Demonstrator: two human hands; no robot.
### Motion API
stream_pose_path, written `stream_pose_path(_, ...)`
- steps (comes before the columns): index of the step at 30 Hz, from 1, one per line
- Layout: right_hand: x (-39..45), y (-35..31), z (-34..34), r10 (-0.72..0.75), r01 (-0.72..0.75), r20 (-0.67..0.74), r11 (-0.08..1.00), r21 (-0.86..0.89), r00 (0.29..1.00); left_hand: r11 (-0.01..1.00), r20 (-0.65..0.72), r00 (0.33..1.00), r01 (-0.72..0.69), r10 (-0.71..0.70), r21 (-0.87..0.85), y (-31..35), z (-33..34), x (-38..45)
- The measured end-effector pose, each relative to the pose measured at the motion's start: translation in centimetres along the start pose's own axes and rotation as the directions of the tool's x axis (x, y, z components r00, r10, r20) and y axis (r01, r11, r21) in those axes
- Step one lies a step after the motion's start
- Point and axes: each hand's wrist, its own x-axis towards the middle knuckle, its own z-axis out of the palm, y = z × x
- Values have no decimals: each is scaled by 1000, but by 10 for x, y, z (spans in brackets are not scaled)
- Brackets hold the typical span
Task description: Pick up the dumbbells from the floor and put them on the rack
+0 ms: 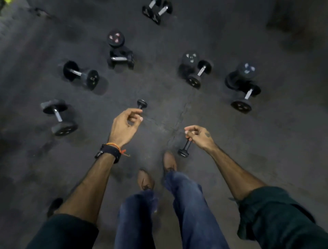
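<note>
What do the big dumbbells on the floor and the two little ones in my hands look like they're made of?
Big dumbbell: bright, shiny handle, probably chromed steel; dull black heads, likely rubber-coated. Small dumbbell in the left hand and small dumbbell in the right hand: black all over with a slight sheen, maybe coated metal or plastic; unclear.

A dark grey floor [177,99] fills the frame, matte and scuffed. A thin crack [179,122] runs down its centre. Light is dim, paler at the left edge. A yellow-green patch [4,2] shows in the upper left corner.
</note>
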Motion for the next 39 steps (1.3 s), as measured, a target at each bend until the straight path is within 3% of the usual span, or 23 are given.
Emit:
stream_pose_path(7, 189, 180, 90, 290, -297, -95, 952, -76, 952, 984, 80, 984, 149, -157, 98, -215, 141, 150)
stream_pose_path(10, 247, 247, 122, 459, -468, -100, 877, -111, 883, 977, 120, 976, 168, -184, 132, -293, 204, 207)
stream_pose_path(13, 294, 293, 147, 582, -589, -138, 808, -13, 802, 963, 103, 973, 182, -206, 201, -358, 249, 261)
stream_pose_path(16, 338, 344, 165, 543, -549, -180, 836, 22, 820, 935, 59, 970, 208, -234, 289, -413, 279, 309)
stream_pose_path(18, 353, 358, 177, 446, -439, 19, 873, 214, 895, 920, 26, 966, 237, -258, 310, -426, 290, 329)
stream_pose_path(20, 376, 366, 191, 446, -438, 34, 859, 265, 894, 895, 10, 957, 266, -289, 358, -434, 298, 350)
stream_pose_path(22, 400, 351, 196, 515, -460, -158, 840, 286, 842, 877, 6, 943, 307, -332, 370, -434, 303, 373)
stream_pose_path(25, 427, 294, 205, 479, -368, -44, 727, 579, 877, 879, 77, 889, 429, -452, 209, -448, 304, 403)
stream_pose_path(27, 438, 248, 206, 428, -323, 8, 671, 668, 904, 867, 121, 860, 485, -496, 115, -458, 307, 404)
stream_pose_path(30, 432, 183, 205, 303, -259, 42, 725, 638, 952, 840, 132, 853, 521, -506, -149, -437, 303, 372)
stream_pose_path(33, 386, 128, 194, 247, -170, -62, 808, 564, 967, 743, 196, 842, 537, -503, -399, -386, 267, 325)
stream_pose_path(39, 223, -17, 143, 167, -111, -131, 929, 353, 977, 564, 98, 824, 463, -558, -683, -235, 56, 168)
